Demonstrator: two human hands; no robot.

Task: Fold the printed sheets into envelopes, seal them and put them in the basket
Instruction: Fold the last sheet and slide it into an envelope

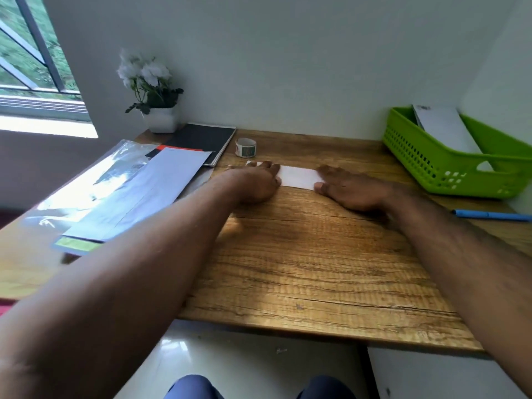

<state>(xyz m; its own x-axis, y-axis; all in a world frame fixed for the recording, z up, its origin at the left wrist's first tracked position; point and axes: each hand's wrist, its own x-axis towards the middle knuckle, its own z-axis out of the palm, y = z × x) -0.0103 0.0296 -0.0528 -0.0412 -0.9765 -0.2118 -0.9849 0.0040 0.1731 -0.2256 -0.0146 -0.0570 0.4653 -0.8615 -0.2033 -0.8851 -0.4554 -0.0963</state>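
Both arms reach far across the wooden desk (302, 254) to a folded white sheet (296, 177) lying flat near the back wall. The left hand (253, 182) lies palm down over the sheet's left end, fingers stretched flat and pressing it to the wood, clasping nothing. The right hand (351, 187) does the same at the right end, fingers spread flat and the thumb against the paper's near corner. The strip of paper showing between the hands is plain white, with no print I can read. Just behind the sheet stands a small roll of tape (245, 147) with a coloured printed band, the lettering too blurred to read. To the right, well apart from the sheet, sits the green perforated basket (426, 159), with a white envelope (443, 128) leaning inside it; a dark mark at its top corner is illegible. A blue pen (492, 215) lies on the desk in front of the basket. At the left edge a stack of white sheets (144, 191) rests on a glossy plastic sleeve (86, 194) bearing a barcode and a green label, neither readable. Behind them a black notebook (201, 139) lies beside a white pot of white flowers (155, 93).
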